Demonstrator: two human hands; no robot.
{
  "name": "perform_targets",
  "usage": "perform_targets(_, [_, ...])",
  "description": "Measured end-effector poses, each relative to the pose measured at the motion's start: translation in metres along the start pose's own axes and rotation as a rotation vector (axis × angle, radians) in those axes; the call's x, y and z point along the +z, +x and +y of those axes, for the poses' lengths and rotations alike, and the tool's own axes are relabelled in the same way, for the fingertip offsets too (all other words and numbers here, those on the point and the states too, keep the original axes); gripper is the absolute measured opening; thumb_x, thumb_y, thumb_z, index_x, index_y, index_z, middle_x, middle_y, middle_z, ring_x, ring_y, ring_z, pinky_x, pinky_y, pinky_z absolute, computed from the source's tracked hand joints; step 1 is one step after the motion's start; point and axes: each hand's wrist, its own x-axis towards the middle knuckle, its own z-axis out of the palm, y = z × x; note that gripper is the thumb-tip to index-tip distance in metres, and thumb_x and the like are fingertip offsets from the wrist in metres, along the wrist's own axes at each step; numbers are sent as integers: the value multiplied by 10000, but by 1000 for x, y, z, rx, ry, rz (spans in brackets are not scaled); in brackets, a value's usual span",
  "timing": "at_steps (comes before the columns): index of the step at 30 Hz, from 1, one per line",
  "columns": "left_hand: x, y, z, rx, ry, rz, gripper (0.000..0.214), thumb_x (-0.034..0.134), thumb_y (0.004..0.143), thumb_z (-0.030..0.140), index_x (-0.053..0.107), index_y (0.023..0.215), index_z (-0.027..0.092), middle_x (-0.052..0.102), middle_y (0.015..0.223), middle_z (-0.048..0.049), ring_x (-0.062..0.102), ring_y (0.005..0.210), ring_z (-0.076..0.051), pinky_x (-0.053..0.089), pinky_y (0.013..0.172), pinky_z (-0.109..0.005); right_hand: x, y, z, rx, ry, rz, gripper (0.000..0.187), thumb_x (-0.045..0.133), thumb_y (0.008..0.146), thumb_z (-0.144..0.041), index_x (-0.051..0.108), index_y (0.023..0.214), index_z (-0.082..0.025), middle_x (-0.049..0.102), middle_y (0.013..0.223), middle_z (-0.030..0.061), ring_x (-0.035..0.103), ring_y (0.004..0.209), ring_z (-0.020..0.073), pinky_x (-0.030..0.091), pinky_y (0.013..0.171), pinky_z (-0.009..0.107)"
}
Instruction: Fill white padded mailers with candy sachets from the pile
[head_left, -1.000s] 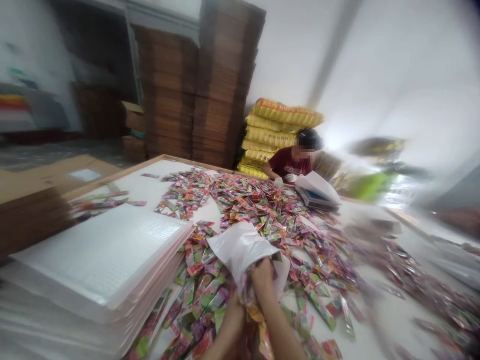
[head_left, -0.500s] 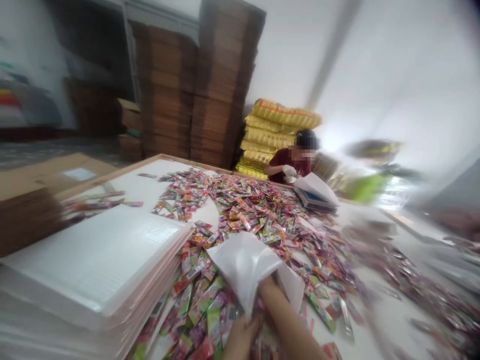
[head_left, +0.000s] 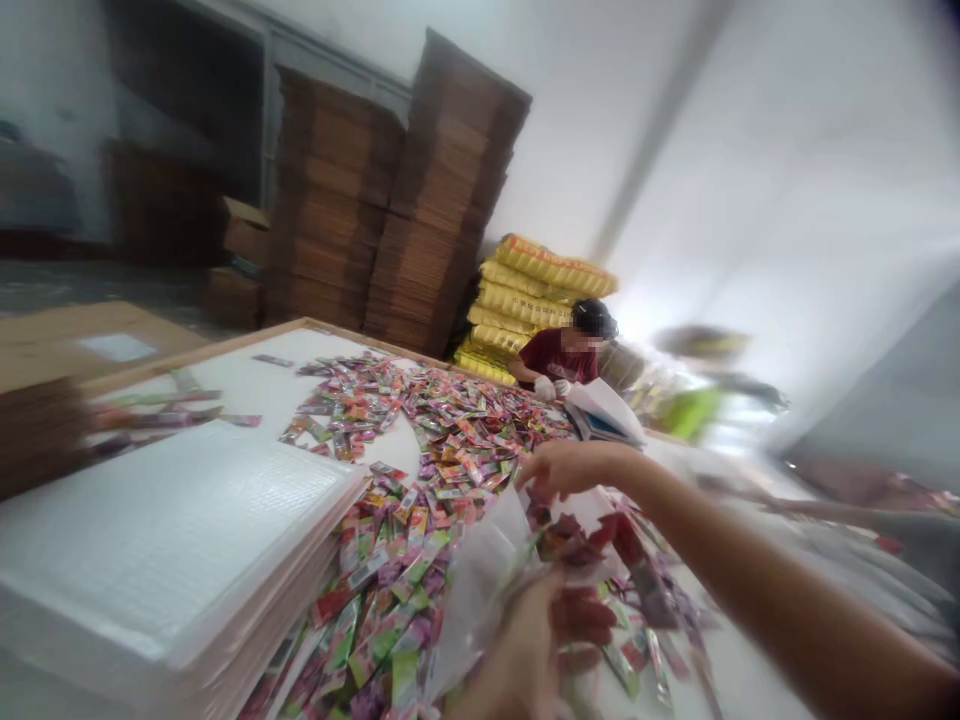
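Note:
A clear plastic bag [head_left: 480, 575] with coloured sachets inside is held over the table between both hands. My left hand [head_left: 544, 640], at the bottom middle, is closed on the bag's near side. My right hand [head_left: 562, 468] reaches in from the right, with its fingers bent down onto the bag's far rim. Under and around the bag, a big heap of small coloured sachets [head_left: 450, 450] covers the white table [head_left: 247, 380]. The picture is blurred by motion.
A tall stack of white sheets [head_left: 165, 540] lies at my left. Across the table a person in a red shirt [head_left: 559, 355] with white gloves handles a pile of bags [head_left: 604, 410]. Behind stand flattened cardboard stacks [head_left: 420, 200] and yellow sacks [head_left: 540, 285]. A grey sleeve [head_left: 900, 540] shows at right.
My right hand has come out of the bag and moved up and forward to its far rim. The bag has tipped open with sachets inside. The view has swung to the right.

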Motion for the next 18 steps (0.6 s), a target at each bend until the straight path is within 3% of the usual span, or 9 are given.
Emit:
perform_targets(3, [-13, -4, 15, 154, 29, 22, 470, 567, 809, 505, 710, 916, 70, 736, 877, -142, 650, 712, -181, 451, 666, -283, -6, -42, 5, -111, 84, 367, 202, 704, 687, -213, 799, 865, -227, 754, 843, 23, 669, 770, 211, 519, 766, 319])
perform_targets(6, [-16, -8, 27, 220, 96, 65, 442, 613, 769, 458, 708, 938, 60, 743, 874, -153, 664, 741, -201, 467, 702, -291, 12, -72, 23, -99, 113, 577, 511, 812, 599, -306, 753, 1106, -274, 710, 1172, 56, 622, 1081, 309, 475, 961, 418])
perform_targets(7, [-16, -9, 30, 210, 119, 45, 437, 624, 756, 443, 707, 937, 54, 742, 858, -158, 666, 729, -208, 473, 709, -302, 23, -75, 30, -112, 160, 574, 626, 830, 564, -290, 718, 1180, -283, 686, 1227, 56, 613, 1108, 309, 477, 972, 420])
perform_targets(9, [-16, -9, 32, 215, 182, 15, 439, 615, 756, 443, 708, 915, 44, 735, 800, -161, 654, 668, -208, 481, 703, -316, 49, -68, 40, -144, 330, 431, 731, 804, 555, -237, 660, 1270, -272, 718, 1139, 50, 674, 958, 260, 540, 866, 380])
perform_targets(11, [-20, -9, 35, 270, 299, -3, 472, 598, 779, 480, 715, 934, 50, 736, 788, -149, 644, 640, -195, 481, 691, -308, 74, -50, 49, -105, 561, 281, 672, 700, 614, -214, 647, 1284, -224, 752, 894, 26, 684, 693, 194, 574, 663, 323])
perform_targets(13, [-30, -8, 39, 320, 495, -65, 514, 576, 804, 539, 734, 955, 74, 744, 808, -130, 652, 658, -196, 485, 688, -300, 86, -27, 60, 8, 724, 274, 558, 578, 634, -192, 699, 1177, -148, 718, 680, 19, 649, 539, 181, 552, 520, 297])
perform_targets(15, [-51, -6, 42, 351, 746, -129, 494, 574, 810, 567, 769, 896, 121, 753, 802, -103, 674, 722, -223, 511, 742, -321, 75, -5, 77, 133, 748, 460, 454, 516, 595, -176, 748, 978, -101, 685, 584, 35, 635, 490, 196, 532, 462, 293])
perform_targets(18, [-109, 0, 41, 448, 1091, -6, 323, 665, 759, 504, 811, 855, 233, 776, 958, -74, 680, 994, -306, 500, 972, -414, 16, 14, 118, 221, 538, 885, 387, 529, 600, -189, 769, 884, -80, 693, 607, 64, 628, 502, 200, 523, 479, 300])
